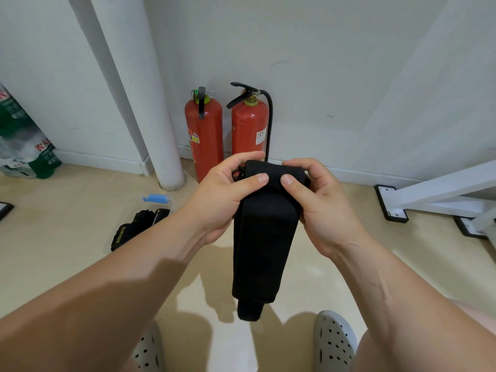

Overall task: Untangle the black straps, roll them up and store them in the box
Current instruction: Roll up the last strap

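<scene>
Black, matte and cloth-like, the wide strap hangs in the air just in front of the fire extinguisher with the hose, with its top folded over into a thick rounded bend and its flat length dropping straight down. Near the bottom it steps in to a narrower, blunt tab. The left hand and right hand both grip that folded top: fingers curled round the far side, thumbs pressed flat on the near face, almost tip to tip. A small reddish bit shows at the left hand's fingers, too hidden to make out. Left of that extinguisher and nearer the person, the box sits on the glossy beige floor; its clear plastic walls are faint, a blue clip marks its far edge, and the left forearm cuts off its near side. Inside lie more black straps, crumpled, with pale lettering. A second red extinguisher stands just left of the hosed one, then a smooth white pipe. Well to the right of the hosed extinguisher are white frame legs on black foot plates. Grey perforated clogs are cut off at the bottom.
</scene>
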